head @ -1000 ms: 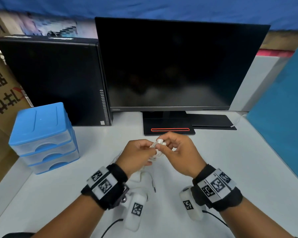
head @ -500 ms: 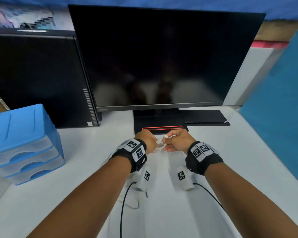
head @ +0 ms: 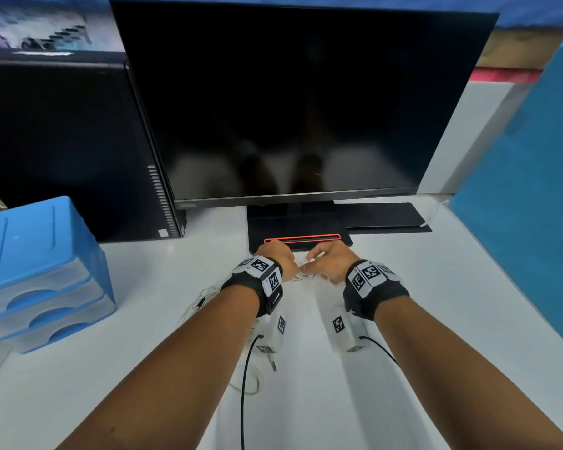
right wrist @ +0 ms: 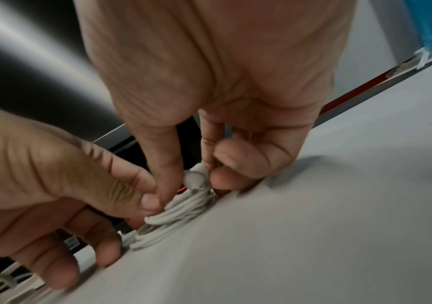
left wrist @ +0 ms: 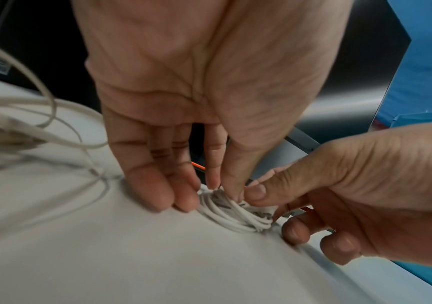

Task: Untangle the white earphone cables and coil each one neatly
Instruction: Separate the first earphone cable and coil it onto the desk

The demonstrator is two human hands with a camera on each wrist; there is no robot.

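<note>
A coiled white earphone cable [head: 303,275] lies on the white table [head: 452,319] just in front of the monitor base. My left hand [head: 281,258] and right hand [head: 325,259] meet over it. In the left wrist view the left hand's [left wrist: 222,191] thumb and forefinger pinch the coil [left wrist: 235,216] from above. In the right wrist view the right hand [right wrist: 186,181] pinches the coil [right wrist: 173,216] at the earbuds [right wrist: 196,179] on top. A second white earphone cable [left wrist: 28,123] lies loose by my left forearm, and its jack plug [head: 272,363] rests on the table.
A black monitor [head: 299,102] stands right behind the hands, its base [head: 301,238] marked with an orange stripe. A black PC tower [head: 62,147] and a blue drawer unit [head: 39,271] are on the left. A blue panel [head: 527,190] borders the right side.
Both hands have moved away from my body toward the monitor base and down to the table, carrying the coil. It now rests on the surface between the fingers.
</note>
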